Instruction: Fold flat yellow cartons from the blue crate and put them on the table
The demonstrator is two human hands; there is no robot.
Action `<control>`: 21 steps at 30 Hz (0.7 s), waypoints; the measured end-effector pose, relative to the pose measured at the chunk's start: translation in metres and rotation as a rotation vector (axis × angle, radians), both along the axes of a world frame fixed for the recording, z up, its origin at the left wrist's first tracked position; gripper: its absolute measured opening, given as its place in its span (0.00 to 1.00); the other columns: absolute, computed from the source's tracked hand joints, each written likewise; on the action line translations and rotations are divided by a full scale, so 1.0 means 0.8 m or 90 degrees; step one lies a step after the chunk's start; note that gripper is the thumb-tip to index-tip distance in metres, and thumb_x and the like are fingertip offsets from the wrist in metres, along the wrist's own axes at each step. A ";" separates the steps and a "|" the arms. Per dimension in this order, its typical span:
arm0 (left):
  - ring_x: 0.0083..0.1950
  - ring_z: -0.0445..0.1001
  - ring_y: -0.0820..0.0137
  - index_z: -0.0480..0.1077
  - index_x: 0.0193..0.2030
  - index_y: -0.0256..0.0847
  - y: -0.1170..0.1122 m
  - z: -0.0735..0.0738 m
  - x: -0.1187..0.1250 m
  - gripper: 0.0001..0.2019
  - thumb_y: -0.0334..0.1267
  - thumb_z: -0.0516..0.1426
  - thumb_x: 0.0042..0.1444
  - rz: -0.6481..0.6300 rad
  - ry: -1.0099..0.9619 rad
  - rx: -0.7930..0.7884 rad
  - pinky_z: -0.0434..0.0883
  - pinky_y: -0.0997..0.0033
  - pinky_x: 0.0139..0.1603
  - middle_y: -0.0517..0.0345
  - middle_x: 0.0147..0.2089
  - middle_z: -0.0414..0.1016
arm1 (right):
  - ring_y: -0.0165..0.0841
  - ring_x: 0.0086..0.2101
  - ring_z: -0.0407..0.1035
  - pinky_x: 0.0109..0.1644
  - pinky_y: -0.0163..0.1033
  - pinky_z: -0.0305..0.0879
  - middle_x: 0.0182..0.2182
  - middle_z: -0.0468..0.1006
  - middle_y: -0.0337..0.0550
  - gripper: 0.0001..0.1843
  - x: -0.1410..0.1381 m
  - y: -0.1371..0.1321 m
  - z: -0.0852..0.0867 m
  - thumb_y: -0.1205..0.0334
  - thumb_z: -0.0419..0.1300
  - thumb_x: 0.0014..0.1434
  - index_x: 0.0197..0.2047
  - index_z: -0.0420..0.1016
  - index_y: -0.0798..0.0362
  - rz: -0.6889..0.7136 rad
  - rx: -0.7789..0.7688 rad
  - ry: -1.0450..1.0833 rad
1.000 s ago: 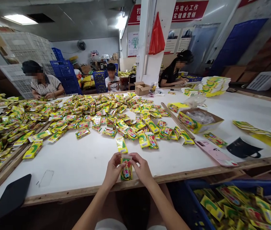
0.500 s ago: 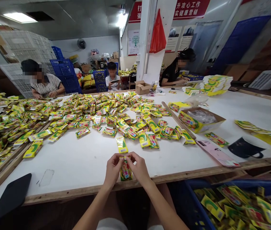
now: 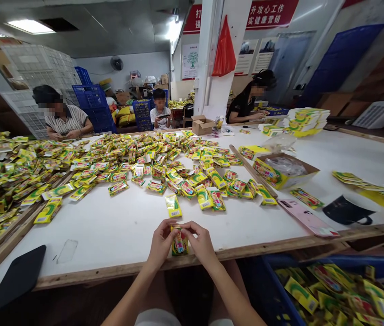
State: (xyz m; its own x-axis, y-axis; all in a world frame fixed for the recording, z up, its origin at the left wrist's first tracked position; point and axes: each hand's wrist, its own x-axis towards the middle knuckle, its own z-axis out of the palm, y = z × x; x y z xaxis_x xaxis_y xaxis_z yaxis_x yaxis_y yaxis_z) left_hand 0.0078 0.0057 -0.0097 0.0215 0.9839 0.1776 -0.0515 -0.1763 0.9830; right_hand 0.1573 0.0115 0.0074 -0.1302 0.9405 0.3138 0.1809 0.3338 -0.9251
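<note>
Both my hands meet over the near edge of the white table [image 3: 117,226]. Between them stands a small yellow-green packet [image 3: 179,244], upright. My left hand [image 3: 160,242] pinches its upper left side and my right hand [image 3: 199,242] pinches its top right, fingertips close together over the packet's top. Just beyond my hands lies a single yellow packet [image 3: 173,205] with a barcode. A broad heap of similar packets [image 3: 151,167] covers the table's middle and left.
A blue crate [image 3: 330,290] full of packets sits at lower right. A pink phone [image 3: 307,218], a black cap [image 3: 346,210] and an open cardboard box [image 3: 285,170] lie to the right. A black object [image 3: 15,276] rests at left. Three people sit at the far side.
My fingertips have closed in over the packet's top, and the clear flap seen above it earlier no longer shows. The packet stays in place near the table edge.
</note>
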 end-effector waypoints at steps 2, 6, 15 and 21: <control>0.44 0.74 0.64 0.67 0.47 0.40 0.011 0.004 -0.004 0.15 0.44 0.57 0.56 0.045 0.049 0.008 0.71 0.65 0.44 0.50 0.45 0.75 | 0.37 0.36 0.73 0.40 0.39 0.70 0.34 0.79 0.45 0.11 0.030 -0.015 0.016 0.57 0.55 0.59 0.35 0.77 0.52 -0.077 0.060 -0.044; 0.48 0.72 0.60 0.64 0.51 0.39 0.052 0.008 -0.005 0.20 0.47 0.55 0.56 0.200 0.250 -0.002 0.69 0.61 0.45 0.44 0.49 0.71 | 0.42 0.38 0.71 0.47 0.48 0.66 0.35 0.77 0.49 0.12 0.145 -0.064 0.061 0.52 0.56 0.59 0.36 0.75 0.50 -0.446 0.250 -0.254; 0.59 0.63 0.48 0.63 0.46 0.38 0.098 0.008 0.022 0.25 0.36 0.64 0.39 0.177 0.226 -0.176 0.61 0.54 0.54 0.41 0.52 0.68 | 0.41 0.37 0.71 0.47 0.48 0.66 0.35 0.76 0.50 0.18 0.178 -0.093 0.054 0.46 0.55 0.57 0.36 0.74 0.53 -0.542 0.185 -0.260; 0.36 0.77 0.60 0.64 0.45 0.37 0.040 0.009 -0.002 0.16 0.46 0.49 0.56 -0.030 -0.045 -0.242 0.70 0.59 0.39 0.46 0.40 0.76 | 0.41 0.40 0.73 0.44 0.44 0.70 0.41 0.77 0.51 0.20 0.051 -0.012 -0.017 0.47 0.61 0.51 0.41 0.70 0.52 -0.230 -0.100 0.096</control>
State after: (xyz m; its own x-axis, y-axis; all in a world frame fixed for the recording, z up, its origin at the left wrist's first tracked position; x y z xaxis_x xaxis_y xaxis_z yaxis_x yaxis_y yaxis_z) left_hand 0.0059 0.0374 -0.0027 0.0685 0.9780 -0.1971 -0.1202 0.2043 0.9715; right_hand 0.1983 0.0016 -0.0065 0.2536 0.9550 0.1540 0.1192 0.1271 -0.9847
